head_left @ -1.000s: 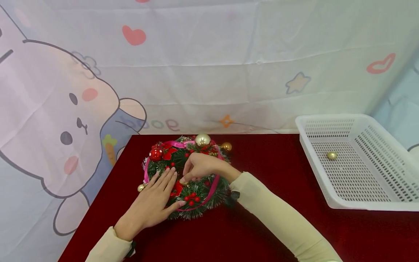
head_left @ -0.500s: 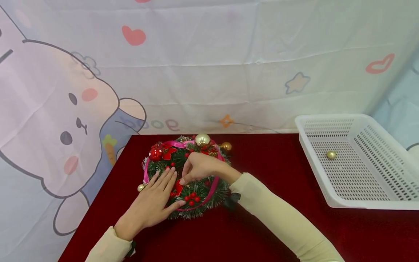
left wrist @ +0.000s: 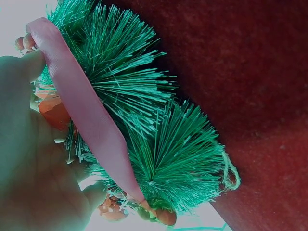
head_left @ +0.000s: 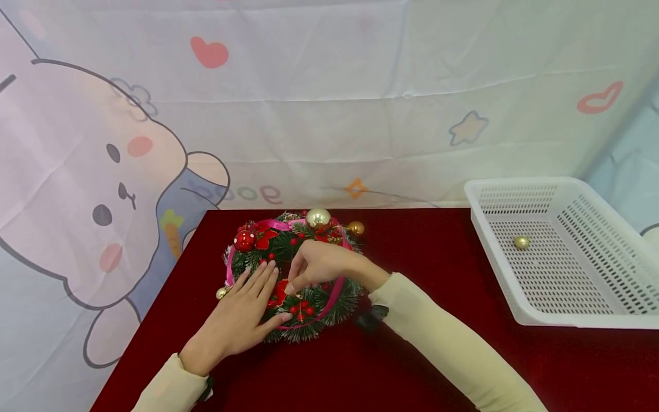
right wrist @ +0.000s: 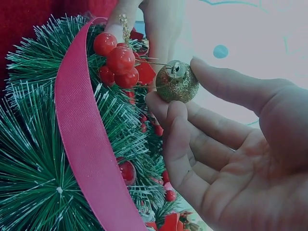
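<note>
A green Christmas wreath (head_left: pixel 342 303) with frosted tips lies on the table, trimmed with a pink ribbon (right wrist: pixel 86 139), red berries (right wrist: pixel 120 60) and baubles. Spread over its near left side is my left hand (head_left: pixel 234 317), fingers straight and palm down. My right hand (head_left: pixel 324 264) reaches over the middle from the right. In the right wrist view its thumb and fingers pinch a small gold glitter bauble (right wrist: pixel 178 89) by its sides. A thin gold string runs from the bauble's cap toward the berries. A red flower (head_left: pixel 280 290) sits between both hands.
A white perforated basket (head_left: pixel 520 312) stands on the right with one small gold bauble (head_left: pixel 521 242) inside. Dark red cloth covers the table (head_left: pixel 427 257). A printed curtain (head_left: pixel 329 114) hangs right behind the far edge.
My right hand and forearm have shifted slightly to the right, the fingers staying over the red flower. My left hand keeps its place on the wreath.
</note>
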A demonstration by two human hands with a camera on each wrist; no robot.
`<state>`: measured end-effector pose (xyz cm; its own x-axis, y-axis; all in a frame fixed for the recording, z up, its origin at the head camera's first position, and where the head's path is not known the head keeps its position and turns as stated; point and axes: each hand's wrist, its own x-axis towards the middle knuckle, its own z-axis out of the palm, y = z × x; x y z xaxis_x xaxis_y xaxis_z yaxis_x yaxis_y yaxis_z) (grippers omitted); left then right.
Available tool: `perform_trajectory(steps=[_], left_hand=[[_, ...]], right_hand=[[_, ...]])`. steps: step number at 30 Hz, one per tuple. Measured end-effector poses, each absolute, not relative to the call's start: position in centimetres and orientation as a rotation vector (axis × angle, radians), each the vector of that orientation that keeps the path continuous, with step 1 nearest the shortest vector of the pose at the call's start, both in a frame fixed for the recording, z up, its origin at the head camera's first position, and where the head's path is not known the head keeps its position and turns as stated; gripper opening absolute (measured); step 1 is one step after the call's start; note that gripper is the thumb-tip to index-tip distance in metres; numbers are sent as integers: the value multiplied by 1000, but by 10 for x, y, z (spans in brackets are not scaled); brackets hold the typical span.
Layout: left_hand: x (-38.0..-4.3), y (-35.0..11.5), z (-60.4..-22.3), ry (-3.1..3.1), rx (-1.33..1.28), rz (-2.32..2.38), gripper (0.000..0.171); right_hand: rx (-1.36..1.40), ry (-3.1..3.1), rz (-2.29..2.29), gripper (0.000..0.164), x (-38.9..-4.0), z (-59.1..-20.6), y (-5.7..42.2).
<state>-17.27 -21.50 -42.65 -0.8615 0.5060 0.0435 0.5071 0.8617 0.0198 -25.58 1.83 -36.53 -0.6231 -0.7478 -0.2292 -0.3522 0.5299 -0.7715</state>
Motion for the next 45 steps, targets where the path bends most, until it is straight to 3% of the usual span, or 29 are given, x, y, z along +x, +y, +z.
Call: perform_trajectory(steps=[25,45], left_hand=[[-172,-216,-427,-2993,-802,-55,92],[-173,-215,-427,-3005,-812,-45,93]], right_hand=[[-815,2260,-947,16,-241,-371,43],[-816,2233,-1155,21,-241,-344,85]])
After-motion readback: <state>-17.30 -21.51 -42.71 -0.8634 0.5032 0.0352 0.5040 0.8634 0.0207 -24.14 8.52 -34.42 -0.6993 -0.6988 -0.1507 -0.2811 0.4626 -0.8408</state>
